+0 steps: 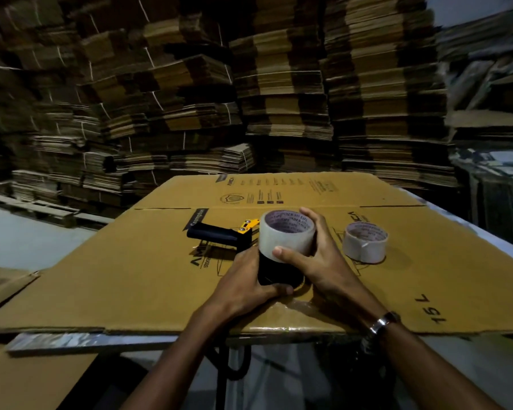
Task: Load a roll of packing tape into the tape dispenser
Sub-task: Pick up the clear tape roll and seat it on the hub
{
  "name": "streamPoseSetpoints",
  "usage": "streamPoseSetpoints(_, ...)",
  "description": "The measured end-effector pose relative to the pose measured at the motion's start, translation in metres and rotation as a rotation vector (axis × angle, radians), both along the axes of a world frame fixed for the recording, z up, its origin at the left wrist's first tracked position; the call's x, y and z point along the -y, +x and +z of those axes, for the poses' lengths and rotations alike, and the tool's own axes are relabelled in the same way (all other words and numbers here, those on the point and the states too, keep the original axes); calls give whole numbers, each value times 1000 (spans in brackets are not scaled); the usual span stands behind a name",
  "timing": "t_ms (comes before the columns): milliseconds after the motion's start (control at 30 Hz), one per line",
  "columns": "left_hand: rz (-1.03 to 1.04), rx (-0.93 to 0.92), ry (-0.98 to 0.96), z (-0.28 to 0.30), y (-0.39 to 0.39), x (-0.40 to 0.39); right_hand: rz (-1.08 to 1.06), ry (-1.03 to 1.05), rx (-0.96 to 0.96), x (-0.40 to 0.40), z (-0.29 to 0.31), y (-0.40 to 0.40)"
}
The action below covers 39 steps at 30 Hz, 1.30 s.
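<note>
Tape roll gripped by right hand, left hand clasping dispenser

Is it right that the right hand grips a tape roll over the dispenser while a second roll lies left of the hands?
Not quite. In the head view the second roll lies right of the hands; the right hand grips the tape roll over the dispenser.

A spare roll lies on the cardboard sheet, right of the dispenser.

Your right hand grips the tape roll on the black dispenser, your left hand steadying its hub; a second roll stands beside.
</note>
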<state>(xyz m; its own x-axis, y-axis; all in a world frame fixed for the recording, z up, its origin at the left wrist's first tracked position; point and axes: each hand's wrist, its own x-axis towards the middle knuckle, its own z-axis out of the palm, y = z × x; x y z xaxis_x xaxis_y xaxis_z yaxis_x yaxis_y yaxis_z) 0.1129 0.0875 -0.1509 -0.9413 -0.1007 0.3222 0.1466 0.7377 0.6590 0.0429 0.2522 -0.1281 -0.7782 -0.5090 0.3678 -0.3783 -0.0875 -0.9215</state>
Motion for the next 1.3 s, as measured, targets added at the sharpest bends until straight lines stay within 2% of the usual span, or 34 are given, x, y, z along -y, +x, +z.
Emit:
streamPoseSetpoints(367,37,46,95,7,1,0,-86,211,-218,-1,-7,-2)
streamPoseSetpoints(667,86,83,49,6,-3,0,-107,291,-252,-2,-8,-2)
streamPoseSetpoints(1100,147,79,195,16,4,-7,-6,447,-223,-7,19,-15)
streamPoseSetpoints(1300,147,77,200,16,3,-6,-1,394,-170,-9,9,-10)
